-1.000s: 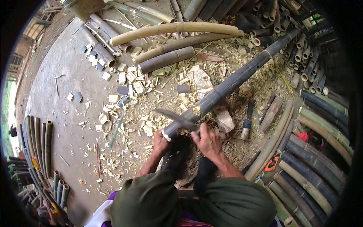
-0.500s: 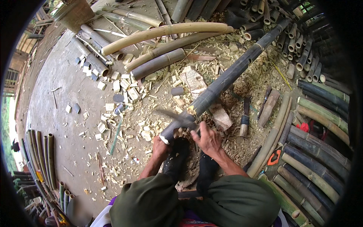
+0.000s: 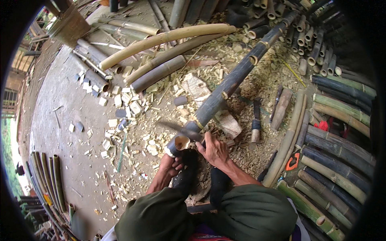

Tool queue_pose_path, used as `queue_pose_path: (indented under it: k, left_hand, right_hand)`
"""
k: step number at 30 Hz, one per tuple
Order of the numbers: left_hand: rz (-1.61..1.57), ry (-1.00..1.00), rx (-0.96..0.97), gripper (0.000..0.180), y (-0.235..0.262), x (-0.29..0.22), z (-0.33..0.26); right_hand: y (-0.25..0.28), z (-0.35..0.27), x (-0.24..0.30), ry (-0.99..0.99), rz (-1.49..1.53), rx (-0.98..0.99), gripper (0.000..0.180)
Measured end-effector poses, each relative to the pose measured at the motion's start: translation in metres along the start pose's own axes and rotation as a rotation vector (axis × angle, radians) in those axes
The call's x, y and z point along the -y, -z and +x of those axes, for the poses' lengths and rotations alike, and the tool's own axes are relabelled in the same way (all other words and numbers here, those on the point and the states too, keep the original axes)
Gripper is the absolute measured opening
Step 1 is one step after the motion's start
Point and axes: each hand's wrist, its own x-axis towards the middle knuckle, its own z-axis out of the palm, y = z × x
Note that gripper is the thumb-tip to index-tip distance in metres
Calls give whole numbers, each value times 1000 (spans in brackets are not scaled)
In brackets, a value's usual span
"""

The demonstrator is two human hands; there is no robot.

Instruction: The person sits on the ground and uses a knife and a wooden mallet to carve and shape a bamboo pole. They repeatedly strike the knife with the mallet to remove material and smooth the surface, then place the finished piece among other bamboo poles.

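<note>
A long dark bamboo pole slants from between my knees up to the far right. Cut openings and pale notches show along it, with a round hole near its close end. My left hand is closed around that close end, from below. In my right hand is a knife, its handle mostly hidden by the fingers. The knife's dark, curved blade lies across the pole just beyond the hole, pointing left and slightly blurred.
Wood chips litter the ground. A second knife in a wrapped handle lies right of the pole, near a split wood piece. Bamboo lengths are stacked at right, with an orange-handled tool. A pale curved bamboo lies far left.
The pole has turned about its length, so the hole near its close end and other notches now face up. The knife remains in my right hand, across the pole. The view has shifted slightly.
</note>
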Motion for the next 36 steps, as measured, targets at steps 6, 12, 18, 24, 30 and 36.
queue_pose_path:
  k: [6, 12, 18, 24, 30, 36]
  left_hand:
    - [201, -37, 8, 27, 4, -11, -9]
    - [387, -80, -217, 51, 0, -34, -27]
    - [573, -241, 31, 76, -13, -45, -35]
    - [588, -346, -22, 61, -16, -35, -53]
    - [736, 21, 19, 50, 33, -45, -129]
    - [805, 105, -100, 50, 34, -43, -117]
  right_hand:
    - [22, 19, -28, -731, 994, -227, 49]
    - [61, 18, -126, -940, 506, -374, 55]
    - [71, 36, -164, -840, 40, -196, 64]
    - [111, 47, -118, -576, -13, -383, 50]
    - [131, 113, -184, -605, 1062, -421, 61]
    - [119, 163, -176, -687, 1599, -294, 67]
